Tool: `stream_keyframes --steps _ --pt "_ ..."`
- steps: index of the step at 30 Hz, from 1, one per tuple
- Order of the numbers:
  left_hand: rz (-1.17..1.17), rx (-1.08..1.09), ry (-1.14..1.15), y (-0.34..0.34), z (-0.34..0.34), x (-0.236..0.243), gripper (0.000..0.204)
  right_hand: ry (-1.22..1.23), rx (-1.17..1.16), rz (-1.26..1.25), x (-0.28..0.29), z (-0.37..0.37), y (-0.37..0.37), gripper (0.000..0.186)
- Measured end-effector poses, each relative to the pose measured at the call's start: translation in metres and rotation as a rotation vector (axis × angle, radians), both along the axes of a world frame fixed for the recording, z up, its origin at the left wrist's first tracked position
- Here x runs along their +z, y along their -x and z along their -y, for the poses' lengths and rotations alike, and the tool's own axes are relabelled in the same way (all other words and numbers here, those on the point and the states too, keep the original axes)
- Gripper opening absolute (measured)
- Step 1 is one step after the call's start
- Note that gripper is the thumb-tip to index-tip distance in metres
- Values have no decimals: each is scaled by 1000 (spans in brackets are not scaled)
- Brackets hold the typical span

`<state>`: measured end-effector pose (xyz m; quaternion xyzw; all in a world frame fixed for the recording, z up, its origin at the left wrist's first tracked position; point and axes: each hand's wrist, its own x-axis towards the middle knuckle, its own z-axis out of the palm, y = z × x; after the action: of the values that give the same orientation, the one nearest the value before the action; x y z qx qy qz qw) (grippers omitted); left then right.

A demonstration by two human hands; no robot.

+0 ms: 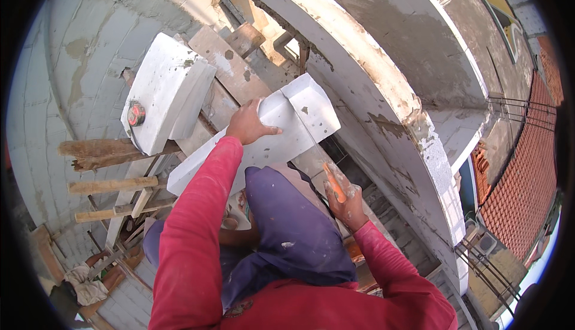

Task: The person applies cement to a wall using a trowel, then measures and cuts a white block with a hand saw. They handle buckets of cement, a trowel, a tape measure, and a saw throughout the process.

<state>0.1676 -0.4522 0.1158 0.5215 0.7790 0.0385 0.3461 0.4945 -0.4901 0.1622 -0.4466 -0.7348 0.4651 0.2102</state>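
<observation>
A long white aerated concrete block (257, 150) lies slantwise on wooden planks in front of me. My left hand (248, 123) grips it from above, the thumb stretched along its top face. In my right hand (347, 204) is the orange handle of a handsaw (337, 185). Its thin blade, seen nearly edge-on, runs over the block towards the far edge, by a dark cut line. How deep the blade sits I cannot tell. My bent knee in purple trousers is against the block's near side.
Further left, more white blocks (165, 90) are stacked, with a red and black tape measure (136, 114) on top. Timber scaffolding (114, 185) juts out below them. A curved white wall (383, 84) rises close on the right; steel bars (488, 276) stick out there. Another person (90, 285) is at lower left.
</observation>
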Motion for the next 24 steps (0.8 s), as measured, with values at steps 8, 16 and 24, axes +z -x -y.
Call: stream_keyframes --steps 8,16,24 --pt "40 66 65 -4 1 -4 117 -121 11 56 -8 9 -21 40" --pt "11 47 57 1 2 3 116 -24 122 241 4 -44 50 44" --pt "24 55 61 5 12 -11 119 -51 21 105 -4 8 5 40"
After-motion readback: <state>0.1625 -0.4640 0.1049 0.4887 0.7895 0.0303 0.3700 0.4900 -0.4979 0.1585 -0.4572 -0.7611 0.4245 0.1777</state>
